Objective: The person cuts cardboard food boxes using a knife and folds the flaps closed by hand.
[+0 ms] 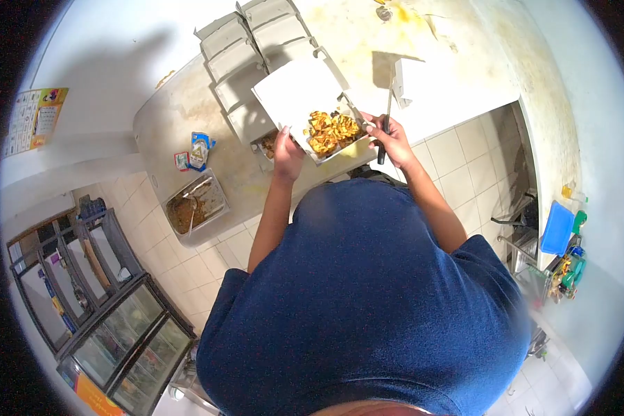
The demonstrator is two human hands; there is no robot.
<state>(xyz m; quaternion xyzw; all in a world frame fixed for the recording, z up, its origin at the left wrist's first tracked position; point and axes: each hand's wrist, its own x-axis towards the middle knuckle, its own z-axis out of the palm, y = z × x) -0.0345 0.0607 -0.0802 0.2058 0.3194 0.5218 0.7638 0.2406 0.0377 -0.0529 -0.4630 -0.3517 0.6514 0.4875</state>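
Observation:
A white cardboard takeaway box [293, 93] with its lid up is tilted over the near edge of the counter. Chunky golden-brown food pieces [329, 132] fill its lower part. My left hand [288, 157] is closed on the box's left side, thumb along the wall. On the right side, my right hand [391, 141] grips the box's edge with its fingers. A black-handled knife [381, 151] also lies in that hand, its thin blade pointing away from me. Part of another box with food [267, 144] shows beside my left hand.
Several open white boxes [239, 84] stand in rows behind. To the left are a metal tray of brown food with a utensil [196, 206] and a blue-white packet [200, 151]. A white folded card piece [410, 80] stands at right. A glass-fronted cabinet [128, 333] is lower left.

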